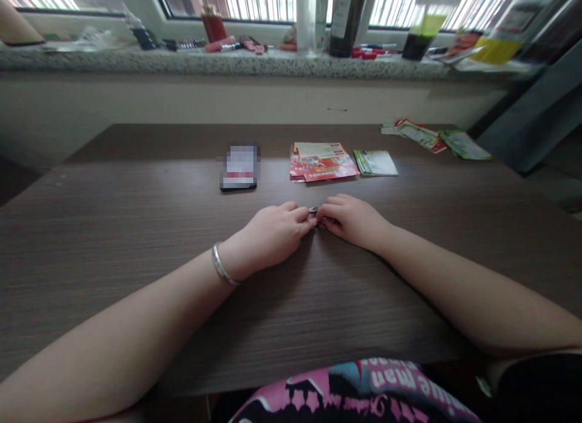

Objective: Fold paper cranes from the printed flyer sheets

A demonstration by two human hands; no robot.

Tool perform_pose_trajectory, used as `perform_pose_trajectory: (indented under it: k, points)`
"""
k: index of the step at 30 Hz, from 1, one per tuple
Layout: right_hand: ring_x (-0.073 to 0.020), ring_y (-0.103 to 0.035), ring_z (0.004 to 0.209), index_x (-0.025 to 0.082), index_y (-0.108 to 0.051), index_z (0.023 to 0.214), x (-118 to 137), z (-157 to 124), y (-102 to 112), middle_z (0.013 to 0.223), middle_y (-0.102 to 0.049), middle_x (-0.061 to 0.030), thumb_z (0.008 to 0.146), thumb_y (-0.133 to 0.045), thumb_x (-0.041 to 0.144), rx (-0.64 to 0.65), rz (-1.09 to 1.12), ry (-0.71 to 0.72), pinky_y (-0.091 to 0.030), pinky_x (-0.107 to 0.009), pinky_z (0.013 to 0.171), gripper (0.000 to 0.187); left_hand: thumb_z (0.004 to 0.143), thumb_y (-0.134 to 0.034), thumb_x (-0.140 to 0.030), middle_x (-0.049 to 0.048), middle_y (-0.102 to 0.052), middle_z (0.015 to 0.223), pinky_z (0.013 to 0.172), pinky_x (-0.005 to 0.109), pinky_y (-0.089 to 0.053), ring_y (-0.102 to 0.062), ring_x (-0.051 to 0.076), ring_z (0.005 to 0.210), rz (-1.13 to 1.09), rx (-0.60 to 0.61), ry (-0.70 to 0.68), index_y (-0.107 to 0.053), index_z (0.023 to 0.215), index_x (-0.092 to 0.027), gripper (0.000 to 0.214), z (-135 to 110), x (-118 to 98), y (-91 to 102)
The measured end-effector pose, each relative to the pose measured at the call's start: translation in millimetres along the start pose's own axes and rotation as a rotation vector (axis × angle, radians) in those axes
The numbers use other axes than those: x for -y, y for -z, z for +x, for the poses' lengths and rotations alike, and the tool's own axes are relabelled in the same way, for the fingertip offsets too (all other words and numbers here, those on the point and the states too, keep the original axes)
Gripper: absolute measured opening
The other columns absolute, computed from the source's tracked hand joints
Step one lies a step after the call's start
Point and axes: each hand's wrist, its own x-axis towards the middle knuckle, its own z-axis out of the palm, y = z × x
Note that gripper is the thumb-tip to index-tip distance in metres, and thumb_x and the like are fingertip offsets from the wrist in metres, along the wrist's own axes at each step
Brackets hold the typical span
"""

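Observation:
My left hand (277, 232), with a silver bangle (221, 264) on its wrist, rests low over the table with its fingers closed. Opposite it, my right hand (357, 220) is closed too, its fingertips pinched together. Between both sets of fingertips is a small shiny thing (313, 211), silvery on top with a bit of purple below. Most of it is hidden by the fingers, so its kind cannot be made out. Just beyond the hands lie a stack of red and cream printed papers (325, 162) and a smaller stack of green and white packets (376, 163).
A phone (240, 167) with a blurred screen lies left of the papers on the brown table (136, 229). More green and red packets (422, 136) are at the far right corner. Bottles, a red holder (213, 28) and small items crowd the stone windowsill (254, 62).

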Motion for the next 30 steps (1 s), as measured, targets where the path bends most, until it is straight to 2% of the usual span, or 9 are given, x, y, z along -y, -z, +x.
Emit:
perform_pose_trajectory:
  k: [6, 17, 30]
  points:
    - [-0.0176, -0.057, 0.083, 0.023, -0.073, 0.091, 0, -4, 10, 0.091, -0.066, -0.0046, 0.09, -0.053, 0.023, 0.076, -0.042, 0.027, -0.038, -0.028, 0.072, 0.02, 0.094, -0.043, -0.019, 0.0092, -0.062, 0.108, 0.076, 0.033, -0.05, -0.056, 0.022, 0.092, 0.006, -0.009, 0.005, -0.059, 0.127, -0.021, 0.036, -1, -1, 0.2]
    - [-0.0183, -0.06, 0.082, 0.029, -0.076, 0.093, 10, -2, 24, 0.092, -0.067, -0.0035, 0.086, -0.056, 0.025, 0.189, -0.144, -0.067, -0.036, -0.029, 0.066, 0.022, 0.095, -0.043, -0.019, 0.0091, -0.062, 0.106, 0.074, 0.032, -0.049, -0.056, 0.021, 0.091, 0.014, -0.01, 0.009, -0.059, 0.126, -0.021, 0.035, -1, -1, 0.6]
    - [-0.0173, -0.061, 0.077, 0.029, -0.077, 0.09, 6, -2, 31, 0.089, -0.069, -0.0019, 0.085, -0.056, 0.026, 0.227, -0.158, -0.109, -0.036, -0.028, 0.063, 0.022, 0.094, -0.044, -0.017, 0.0078, -0.062, 0.106, 0.072, 0.033, -0.049, -0.057, 0.021, 0.089, -0.006, 0.049, 0.03, -0.062, 0.12, -0.021, 0.032, -3, -4, 8.7]
